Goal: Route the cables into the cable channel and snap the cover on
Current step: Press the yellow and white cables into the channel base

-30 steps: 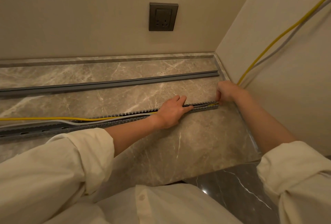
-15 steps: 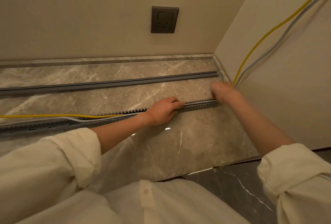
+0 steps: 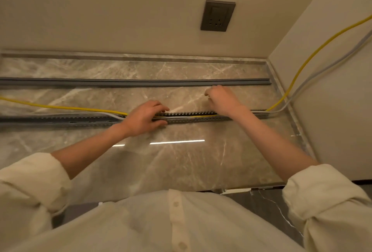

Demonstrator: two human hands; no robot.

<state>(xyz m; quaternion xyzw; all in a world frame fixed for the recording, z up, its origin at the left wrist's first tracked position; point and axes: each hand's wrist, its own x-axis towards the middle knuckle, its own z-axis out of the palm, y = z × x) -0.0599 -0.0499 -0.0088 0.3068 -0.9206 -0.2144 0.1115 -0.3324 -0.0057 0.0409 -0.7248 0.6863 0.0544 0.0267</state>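
Note:
A grey slotted cable channel [image 3: 60,119] runs left to right across the marble ledge. A yellow cable [image 3: 60,107] and a pale grey cable [image 3: 104,113] lie beside it on the left, enter it under my left hand, and leave at its right end up the side wall. My left hand [image 3: 145,117] straddles the channel, fingers on the far side and thumb on the near side, pressing on the cables. My right hand [image 3: 221,100] hovers just behind the channel with its fingers curled; nothing shows in it. The grey cover strip [image 3: 128,83] lies apart, further back.
A dark wall socket [image 3: 217,15] sits on the back wall. The side wall [image 3: 332,110] closes the ledge on the right. The marble ledge [image 3: 181,163] ends at a front edge near my body, with dark floor below at the right.
My right hand has left the channel's right end, moving left and back toward the cover. My left hand stays on the channel. The cables now lie in the channel's right part.

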